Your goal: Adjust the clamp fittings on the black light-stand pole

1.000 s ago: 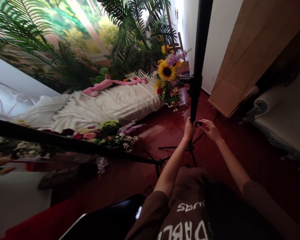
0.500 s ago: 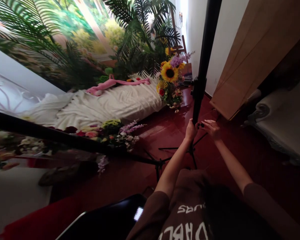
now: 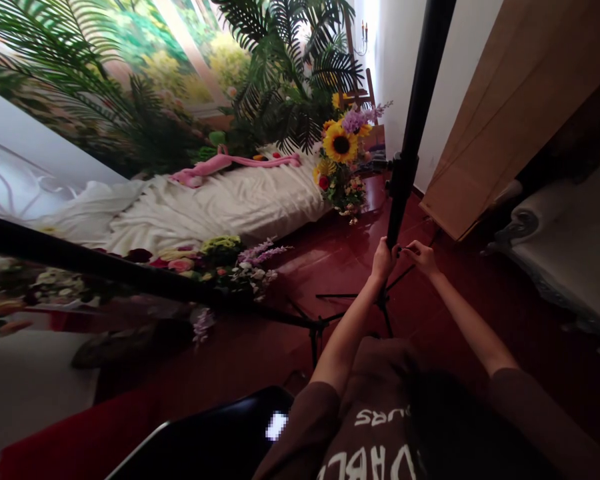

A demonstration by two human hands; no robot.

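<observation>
A black stand pole (image 3: 420, 100) rises steeply in front of me, with a dark clamp collar (image 3: 403, 175) partway up. My left hand (image 3: 383, 261) is wrapped round the pole low down, below that collar. On the pole's right side, beside my left hand, sits a small dark knob (image 3: 399, 251). My right hand (image 3: 422, 259) is at this knob with thumb and fingers bent into a pinch; the fingertips are small and partly dark. Below my hands the stand's thin black legs (image 3: 383, 303) spread over the dark red floor (image 3: 300, 360).
Another black pole (image 3: 105, 273) slants across the left. Behind it are flowers (image 3: 215, 253) and a white-draped platform (image 3: 230, 207) with a pink plush toy (image 3: 200, 172). A brown panel (image 3: 480, 133) and pale sofa (image 3: 570, 227) stand right. A black glossy surface (image 3: 205, 433) lies near my left arm.
The fingers of my right hand have curled in more and turned at the knob. My left hand keeps its grip, and the pole's upper part appears slightly farther right.
</observation>
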